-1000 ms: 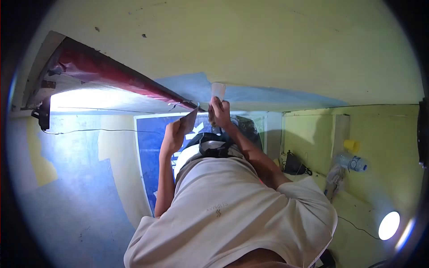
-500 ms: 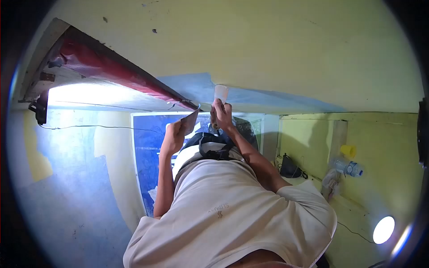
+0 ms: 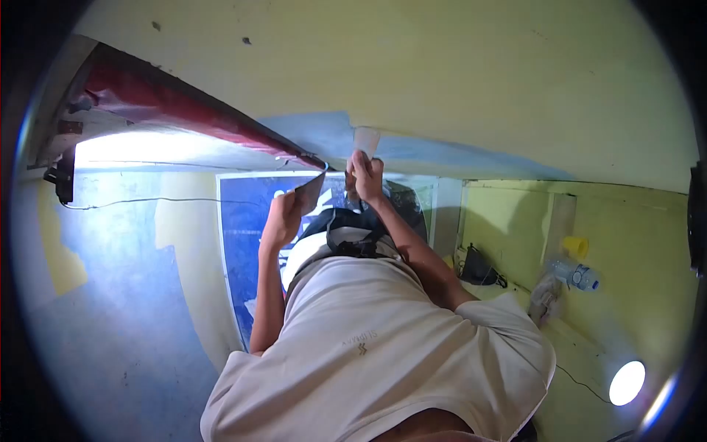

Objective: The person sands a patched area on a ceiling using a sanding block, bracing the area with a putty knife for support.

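My right hand (image 3: 364, 177) is closed round a putty knife (image 3: 366, 140), its pale, wide blade pointing up over the lower edge of the blue patch (image 3: 317, 129) on the yellow wall. Beside it, my left hand (image 3: 282, 219) grips a flat, dark rectangular plate (image 3: 311, 193) at one end, tilted, with its free corner toward the wall. The plate's far corner lies close under the end of the red covered strip (image 3: 199, 110). Most of the putty knife's handle is hidden by my fingers.
A bright lamp (image 3: 627, 383) glows at lower right. Near the right wall are a plastic bottle (image 3: 574, 275), a yellow cup (image 3: 575, 247) and a black bag (image 3: 479, 267). A cable (image 3: 162, 200) hangs across the left, and a blue panel (image 3: 243, 221) stands behind my left arm.
The view has shifted slightly, so the wall and red strip sit a little higher. My right hand and the putty knife have edged slightly up; both hands keep their holds.
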Motion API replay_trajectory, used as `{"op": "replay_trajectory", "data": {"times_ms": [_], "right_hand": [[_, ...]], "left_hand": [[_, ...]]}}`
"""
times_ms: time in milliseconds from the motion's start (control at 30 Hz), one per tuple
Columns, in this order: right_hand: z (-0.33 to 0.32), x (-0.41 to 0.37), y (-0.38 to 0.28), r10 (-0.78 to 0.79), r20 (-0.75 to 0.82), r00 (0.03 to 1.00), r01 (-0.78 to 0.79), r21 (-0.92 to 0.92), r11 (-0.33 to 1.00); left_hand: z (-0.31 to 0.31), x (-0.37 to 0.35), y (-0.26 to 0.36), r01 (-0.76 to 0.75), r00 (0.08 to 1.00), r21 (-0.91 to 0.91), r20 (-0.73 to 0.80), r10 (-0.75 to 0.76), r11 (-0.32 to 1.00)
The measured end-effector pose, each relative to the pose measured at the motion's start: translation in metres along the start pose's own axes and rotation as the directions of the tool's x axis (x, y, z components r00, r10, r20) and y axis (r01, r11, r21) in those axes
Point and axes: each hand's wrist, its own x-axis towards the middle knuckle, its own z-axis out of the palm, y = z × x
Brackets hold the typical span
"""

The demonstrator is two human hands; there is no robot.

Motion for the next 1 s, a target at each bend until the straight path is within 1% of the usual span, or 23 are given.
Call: {"op": "replay_trajectory", "data": {"times_ms": [33, 67, 133, 233, 267, 300, 333, 433, 533, 567, 667, 700, 800, 833, 900, 967, 1000], "right_hand": [[0.0, -0.001, 0.0, -0.053, 0.014, 0.999, 0.053, -0.005, 0.999], [-0.002, -0.003, 0.005, 0.079, -0.035, 0.996, -0.079, 0.011, 0.997], [-0.005, -0.006, 0.007, 0.133, -0.022, 0.991, -0.134, -0.042, 0.99], [0.003, -0.002, 0.003, -0.016, 0.0, 1.0, 0.016, -0.033, 0.999], [0.001, -0.004, 0.0, 0.034, 0.043, 0.998, -0.035, 0.013, 0.999], [0.002, -0.005, 0.002, 0.067, 0.011, 0.998, -0.068, 0.011, 0.998], [0.003, -0.003, 0.003, 0.092, -0.018, 0.996, -0.092, 0.01, 0.996], [0.011, -0.009, -0.009, 0.161, -0.056, 0.985, -0.16, 0.028, 0.987], [0.01, -0.002, -0.005, 0.028, 0.014, 1.0, -0.029, 0.08, 0.996], [0.011, -0.004, -0.006, 0.017, 0.008, 1.0, -0.017, 0.077, 0.997], [0.015, -0.006, -0.009, -0.03, 0.002, 1.0, 0.029, 0.065, 0.997], [0.013, -0.003, -0.006, -0.012, 0.007, 1.0, 0.011, 0.056, 0.998], [0.006, -0.005, -0.003, 0.054, 0.002, 0.999, -0.054, 0.03, 0.998], [0.005, -0.007, -0.007, 0.116, 0.003, 0.993, -0.116, 0.02, 0.993], [0.016, -0.003, -0.016, 0.011, -0.011, 1.0, -0.01, 0.046, 0.999], [0.019, -0.002, -0.008, -0.083, -0.041, 0.996, 0.085, 0.052, 0.995], [0.014, -0.005, -0.004, 0.008, -0.031, 0.999, -0.006, 0.057, 0.998]], "left_hand": [[0.006, 0.0, -0.002, -0.072, 0.996, -0.129, -0.069, 0.064, 0.989], [0.004, -0.002, -0.003, -0.043, 0.998, -0.096, -0.045, 0.039, 0.994], [0.004, -0.004, 0.006, -0.062, 0.996, -0.104, -0.066, 0.056, 0.993], [-0.001, -0.005, 0.015, -0.083, 0.995, 0.045, -0.053, 0.085, 0.996], [-0.002, -0.005, 0.011, 0.02, 1.0, -0.023, 0.003, -0.019, 1.0], [-0.001, -0.007, 0.013, 0.032, 0.999, -0.023, 0.002, -0.032, 0.999], [-0.003, -0.005, 0.015, 0.038, 0.999, -0.02, -0.004, -0.038, 0.999], [-0.003, -0.004, 0.01, -0.019, 1.0, -0.007, -0.009, 0.019, 1.0], [-0.001, -0.009, 0.022, -0.017, 0.999, -0.14, -0.032, 0.013, 0.99], [-0.002, -0.008, 0.017, -0.039, 0.999, -0.095, -0.022, 0.037, 0.995], [-0.004, -0.009, 0.013, -0.033, 0.999, -0.066, -0.022, 0.031, 0.997], [-0.003, -0.008, 0.015, -0.014, 1.0, -0.087, -0.023, 0.012, 0.996], [-0.008, -0.008, 0.009, 0.042, 0.999, -0.002, 0.027, -0.042, 0.999], [-0.008, -0.009, 0.013, 0.03, 0.999, -0.023, 0.025, -0.03, 0.999], [-0.007, -0.01, 0.023, 0.0, 1.0, -0.066, 0.007, 0.0, 0.998], [-0.003, -0.01, 0.02, 0.018, 1.0, -0.028, -0.006, -0.018, 0.999], [-0.004, -0.008, 0.019, 0.019, 1.0, -0.005, -0.013, -0.019, 1.0]]}}
